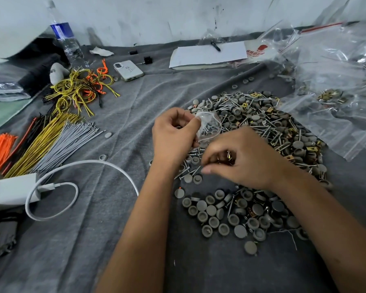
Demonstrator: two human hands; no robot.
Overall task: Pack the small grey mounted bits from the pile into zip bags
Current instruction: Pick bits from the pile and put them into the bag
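A big pile of small grey round bits (260, 132), mixed with screws and brass clips, spreads over the grey cloth right of centre. More grey bits (226, 216) lie in a nearer patch. My left hand (173, 134) pinches a small clear zip bag (209, 126) by its edge, above the near side of the pile. Just right of it, my right hand (239, 159) has its fingers curled around a few small parts, screws and brass clips showing between them. What sits inside the bag is blurred.
Bundles of yellow, grey, black and orange cable ties (44, 142) lie at the left. A white charger and cable (51, 187) sit near left. Clear zip bags (330, 85) heap at the right. A phone (128, 70), water bottle (66, 41) and notepad (207, 55) lie behind.
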